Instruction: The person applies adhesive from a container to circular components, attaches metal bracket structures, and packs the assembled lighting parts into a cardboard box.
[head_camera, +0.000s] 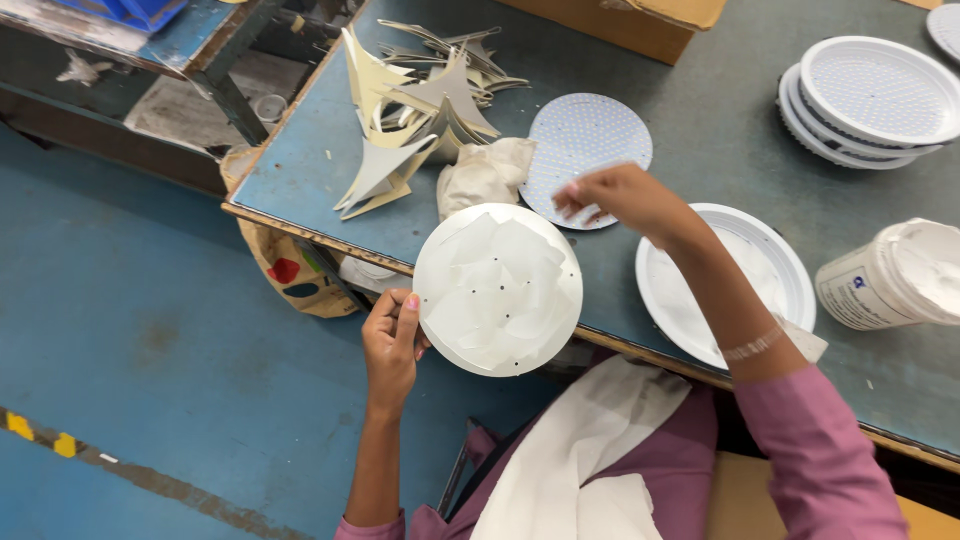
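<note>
Here the person sits at the edge of a blue-grey worktable (700, 110), and the left hand (390, 345) grips a round white disc (498, 288) by its rim, thumb on the face and fingers curled behind, holding it out past the table edge over the blue floor (150, 330). The disc's face is covered with overlapping patches of white paste or film and dotted with small dark holes. The right hand (615, 197) reaches across the table, its fingertips pinching the edge of a flat round perforated board (582, 160) that lies on the tabletop just beside a crumpled pale cloth (483, 175). Under that forearm sits a shallow white round housing (740, 285), open side up, its inside smeared white. To the right of it stands an open white tub (895, 275) filled to the brim with thick white paste. Farther back, near the right edge, a stack of white round housings (865, 100) rests with their dotted boards facing up. Behind the cloth lies a heap of pointed cream card offcuts (420, 110), and a brown cardboard box (620, 20) stands at the far side. A patterned bag (290, 275) hangs below the table edge. A white cloth (580, 450) lies across the person's lap.
</note>
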